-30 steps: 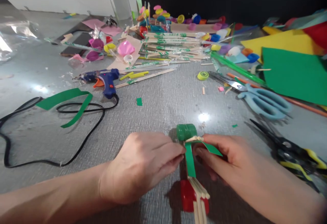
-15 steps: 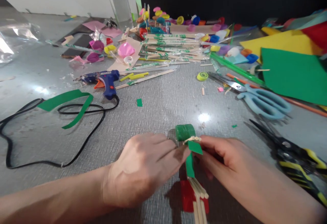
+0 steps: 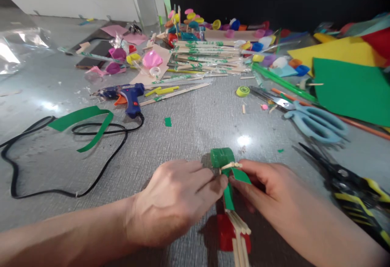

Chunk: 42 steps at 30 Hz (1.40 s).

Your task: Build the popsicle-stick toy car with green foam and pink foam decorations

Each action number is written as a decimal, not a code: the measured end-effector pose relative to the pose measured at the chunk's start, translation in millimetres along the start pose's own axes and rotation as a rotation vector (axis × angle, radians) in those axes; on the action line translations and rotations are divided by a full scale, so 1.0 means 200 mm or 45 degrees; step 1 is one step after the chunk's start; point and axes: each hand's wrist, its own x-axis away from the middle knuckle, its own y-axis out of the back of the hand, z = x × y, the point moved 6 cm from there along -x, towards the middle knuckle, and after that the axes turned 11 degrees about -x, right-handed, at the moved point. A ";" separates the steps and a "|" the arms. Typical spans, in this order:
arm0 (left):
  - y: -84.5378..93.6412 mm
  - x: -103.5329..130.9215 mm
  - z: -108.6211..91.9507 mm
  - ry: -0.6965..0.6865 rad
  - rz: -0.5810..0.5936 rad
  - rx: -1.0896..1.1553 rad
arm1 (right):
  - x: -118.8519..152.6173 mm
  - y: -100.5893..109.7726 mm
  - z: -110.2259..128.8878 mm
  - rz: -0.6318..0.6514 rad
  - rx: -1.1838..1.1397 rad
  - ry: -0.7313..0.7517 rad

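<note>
A small model of thin wooden sticks (image 3: 240,246) lies in front of me. A green bottle cap pair (image 3: 222,157) sits at its far end, and a red cap-like piece (image 3: 226,232) is under its near part. A green paper strip (image 3: 229,197) runs along the sticks, and a loose end bends over to the right. My left hand (image 3: 179,202) is closed, its thumb and fingers pinching the model's left side by the strip. My right hand (image 3: 268,190) is closed on the model's right side, thumb beside the loose strip end. Some fingertips are hidden.
A blue glue gun (image 3: 132,100) with a black cord lies at left, near a curled green strip (image 3: 73,119). Blue-handled scissors (image 3: 317,121) and black-yellow pliers (image 3: 344,177) lie at right. Wrapped sticks (image 3: 207,58), caps and coloured sheets (image 3: 347,92) spread across the back.
The loose end of the green strip has swung right, toward my right thumb. My left fingers have shifted slightly along the model. The view has moved a little.
</note>
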 end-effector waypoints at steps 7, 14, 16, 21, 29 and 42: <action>-0.02 -0.02 0.03 0.107 0.017 0.147 | 0.01 0.00 0.01 -0.007 0.015 -0.022; -0.01 -0.02 0.02 0.137 0.017 0.188 | 0.01 -0.01 0.00 0.038 -0.019 -0.059; -0.02 -0.02 0.02 0.133 0.014 0.187 | 0.01 -0.01 0.00 0.044 0.010 -0.071; -0.03 -0.02 0.04 0.155 0.025 0.190 | 0.01 0.00 0.01 0.049 0.091 -0.054; -0.03 -0.02 0.05 0.194 0.036 0.247 | 0.02 -0.01 0.02 0.056 0.191 0.036; -0.03 -0.03 0.03 0.196 0.098 0.319 | 0.03 0.01 -0.02 0.018 0.074 -0.035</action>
